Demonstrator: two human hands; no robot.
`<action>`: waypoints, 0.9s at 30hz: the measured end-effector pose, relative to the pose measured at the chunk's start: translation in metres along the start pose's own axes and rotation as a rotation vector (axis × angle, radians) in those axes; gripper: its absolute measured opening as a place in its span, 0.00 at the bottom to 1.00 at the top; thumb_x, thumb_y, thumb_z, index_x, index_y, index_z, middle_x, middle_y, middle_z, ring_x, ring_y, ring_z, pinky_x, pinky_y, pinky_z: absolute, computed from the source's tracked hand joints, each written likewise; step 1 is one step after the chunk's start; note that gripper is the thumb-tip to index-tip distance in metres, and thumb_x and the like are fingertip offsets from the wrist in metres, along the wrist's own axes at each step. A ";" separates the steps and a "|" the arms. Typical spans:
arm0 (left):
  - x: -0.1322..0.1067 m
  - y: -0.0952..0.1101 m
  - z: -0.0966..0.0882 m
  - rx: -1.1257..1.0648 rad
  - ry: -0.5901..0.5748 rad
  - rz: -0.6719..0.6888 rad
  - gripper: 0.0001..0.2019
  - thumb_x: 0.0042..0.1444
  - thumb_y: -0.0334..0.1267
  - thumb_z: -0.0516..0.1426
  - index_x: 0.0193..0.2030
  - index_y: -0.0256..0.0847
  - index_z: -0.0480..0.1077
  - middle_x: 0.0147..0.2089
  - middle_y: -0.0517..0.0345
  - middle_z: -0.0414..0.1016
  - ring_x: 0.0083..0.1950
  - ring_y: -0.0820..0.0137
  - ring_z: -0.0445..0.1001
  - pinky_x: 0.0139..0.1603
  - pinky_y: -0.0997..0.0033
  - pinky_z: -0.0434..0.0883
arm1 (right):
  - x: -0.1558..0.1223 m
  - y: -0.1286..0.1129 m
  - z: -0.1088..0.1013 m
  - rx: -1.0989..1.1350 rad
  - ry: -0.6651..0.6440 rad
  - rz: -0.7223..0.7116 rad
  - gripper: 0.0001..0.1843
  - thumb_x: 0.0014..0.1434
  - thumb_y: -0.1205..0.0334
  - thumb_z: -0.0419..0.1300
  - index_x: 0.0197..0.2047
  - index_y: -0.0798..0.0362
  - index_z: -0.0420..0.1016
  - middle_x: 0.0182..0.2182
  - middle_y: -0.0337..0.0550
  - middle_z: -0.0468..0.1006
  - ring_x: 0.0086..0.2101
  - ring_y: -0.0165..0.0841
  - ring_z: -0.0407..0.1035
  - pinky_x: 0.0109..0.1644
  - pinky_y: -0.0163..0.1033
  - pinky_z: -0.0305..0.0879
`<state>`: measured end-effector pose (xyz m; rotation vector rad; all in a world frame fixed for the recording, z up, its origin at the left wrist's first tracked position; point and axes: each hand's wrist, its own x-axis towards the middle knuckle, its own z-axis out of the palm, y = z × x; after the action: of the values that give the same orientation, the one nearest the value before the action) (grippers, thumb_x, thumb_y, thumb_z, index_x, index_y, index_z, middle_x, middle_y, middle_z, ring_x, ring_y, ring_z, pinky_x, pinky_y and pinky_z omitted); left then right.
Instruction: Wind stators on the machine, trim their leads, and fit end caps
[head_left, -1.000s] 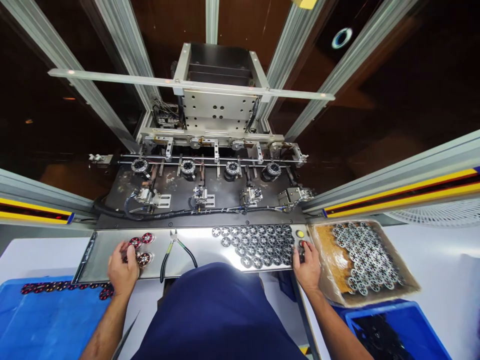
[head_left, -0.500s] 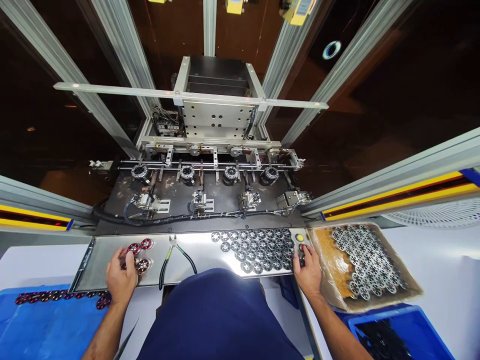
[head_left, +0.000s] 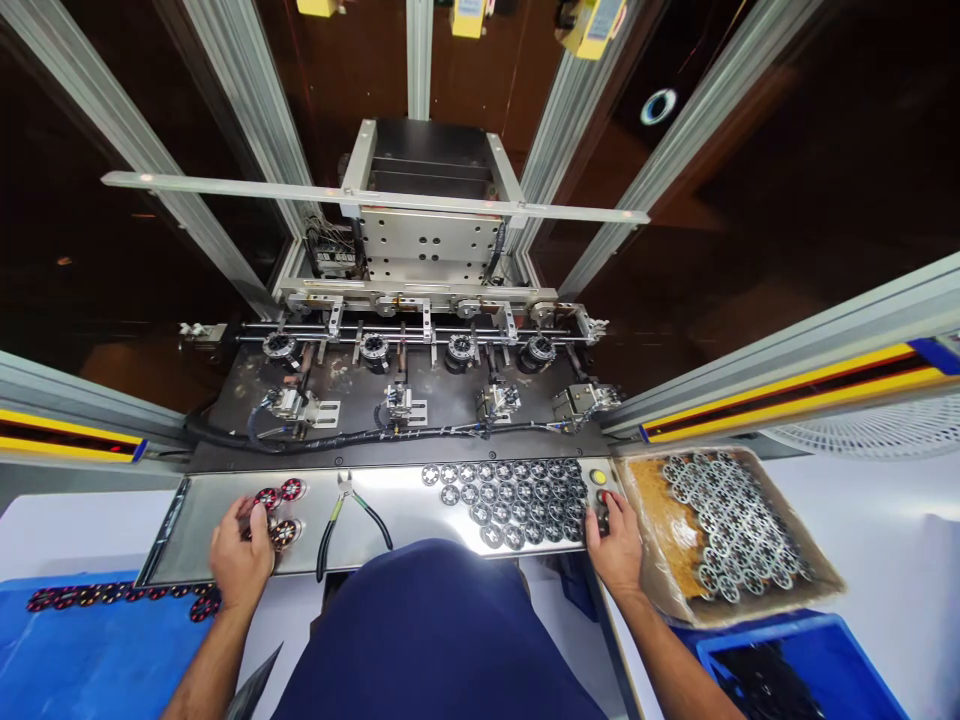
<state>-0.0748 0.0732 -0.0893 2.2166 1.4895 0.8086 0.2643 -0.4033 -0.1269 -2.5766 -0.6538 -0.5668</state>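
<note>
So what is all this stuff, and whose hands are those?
The camera sits on a person's head and looks down, so both hands are that person's own. Ahead stands a metal machine with four round holders in a row. In front lies a shiny steel shelf. The left hand rests on small round parts wound with red wire; whether it grips one is hard to tell. Beside them lie cutters with black handles. Rows of bare round parts fill the shelf's right side, and more sit in a cardboard box. The right hand touches a red button, next to a yellow button.
</note>
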 end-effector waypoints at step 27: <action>-0.001 -0.005 0.002 0.013 0.001 0.002 0.25 0.61 0.51 0.50 0.56 0.34 0.69 0.48 0.42 0.77 0.50 0.56 0.73 0.56 0.53 0.68 | 0.000 -0.003 -0.001 -0.010 -0.022 0.002 0.24 0.65 0.51 0.52 0.56 0.60 0.69 0.51 0.62 0.71 0.52 0.49 0.68 0.56 0.58 0.68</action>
<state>-0.0775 0.0743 -0.0938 2.2278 1.4981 0.8030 0.2625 -0.4012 -0.1250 -2.5955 -0.6570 -0.5432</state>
